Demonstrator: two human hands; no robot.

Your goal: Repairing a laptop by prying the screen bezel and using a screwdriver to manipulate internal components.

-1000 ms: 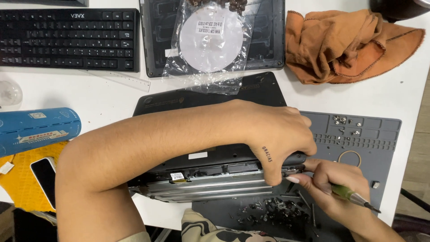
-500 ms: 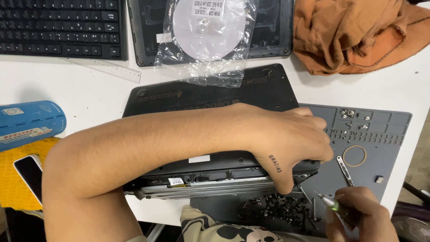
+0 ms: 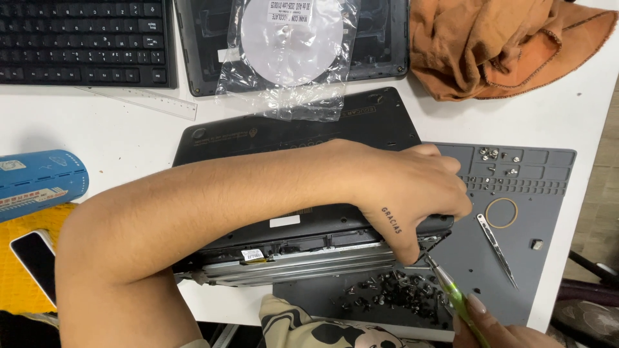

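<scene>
A black laptop [image 3: 290, 135] lies bottom-up on the white table, its near edge lifted and its inner metal frame [image 3: 303, 261] exposed. My left hand [image 3: 412, 193] reaches across it and grips the laptop's near right corner, thumb under the edge. My right hand [image 3: 500, 332] sits at the bottom right, mostly cut off by the frame, and holds a green-handled screwdriver [image 3: 451, 293]. Its tip points up at the laptop's right corner, just below my left thumb.
A grey work mat [image 3: 541, 193] under the laptop's right side carries tweezers [image 3: 496, 248], a rubber ring [image 3: 501, 212], and a pile of several dark screws [image 3: 393, 293]. Behind lie a keyboard [image 3: 84, 38], a bagged disc [image 3: 290, 45], an orange cloth [image 3: 503, 45]; left, a blue cylinder [image 3: 39, 183].
My right hand with the screwdriver drew back from the laptop's right corner toward the bottom edge, then tilted the tip up again. My left hand kept its grip on the corner.
</scene>
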